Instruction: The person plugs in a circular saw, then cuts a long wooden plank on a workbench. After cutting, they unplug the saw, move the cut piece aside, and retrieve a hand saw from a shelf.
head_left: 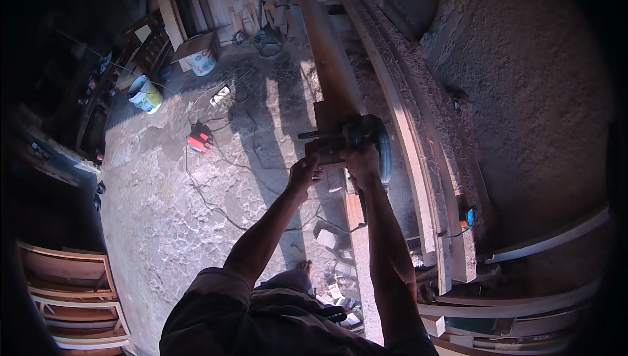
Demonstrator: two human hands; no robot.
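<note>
brown board (332, 61): long and flat, it runs from the far middle of the scene toward the person, its near end reaching a dark power tool (365, 133).
right hand (362, 160): wrapped over the top of the dark power tool, whose rounded housing bulges to the right.
left hand (305, 171): fingers curled just left of the dark power tool, near the end of the brown board; exactly what they pinch, one cannot tell.
right side: long planks (394, 104) lie side by side before a rough wall (523, 81).
floor (163, 173): pale light stripes the worn surface; a red tool (200, 140) sits left of both hands, a dark cable (224, 214) curving near it.
far left: a white-and-yellow bucket (144, 96) stands near a white bucket (201, 64) topped by a flat brown panel (193, 46).
near left: wooden frames (69, 292) lie one beside another.
</note>
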